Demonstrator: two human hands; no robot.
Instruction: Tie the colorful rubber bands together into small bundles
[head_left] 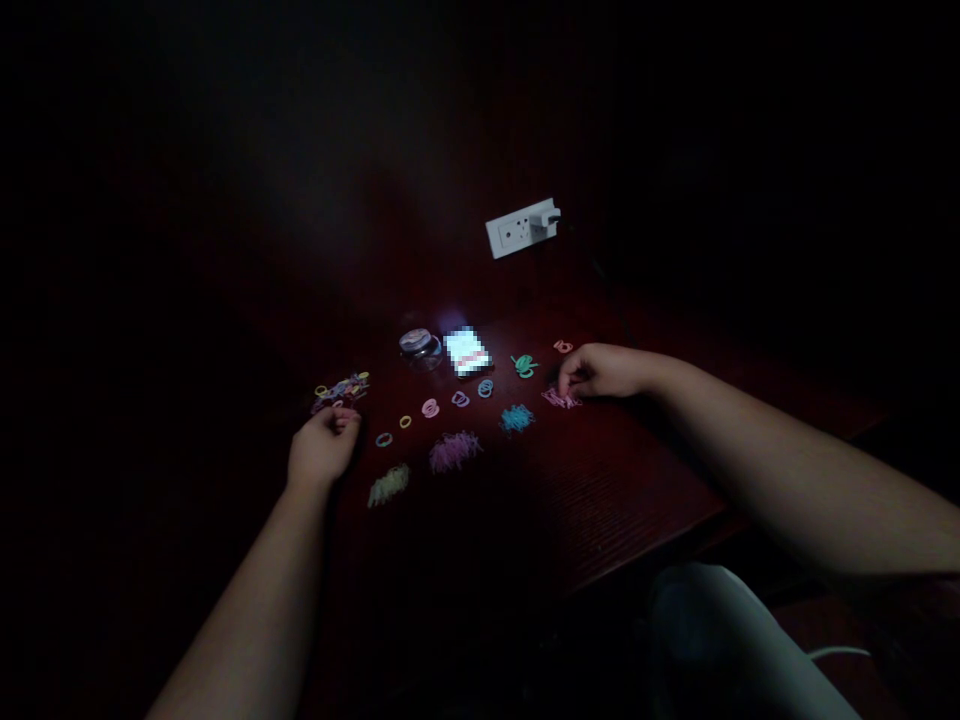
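Note:
My left hand [324, 443] is at the near edge of a mixed pile of small coloured bands [341, 388], its fingers closed on something too small to name. On the right, my right hand [596, 371] reaches down to a small pink pile [561, 398], fingertips pinched together at its upper edge; what they hold is hidden. Between the hands lie a yellowish pile [389, 485], a purple pile [455, 452] and a blue pile [517, 418]. Behind them runs a row of small rings, among them pink [430, 408], blue [486, 388], green [524, 366] and orange [563, 346] ones.
A round clear jar with a lid [417, 343] stands beside a glowing, pixelated screen [466, 351] at the back. A white wall socket [523, 229] with a plug is above the dark red table [622, 500]. The room is dark.

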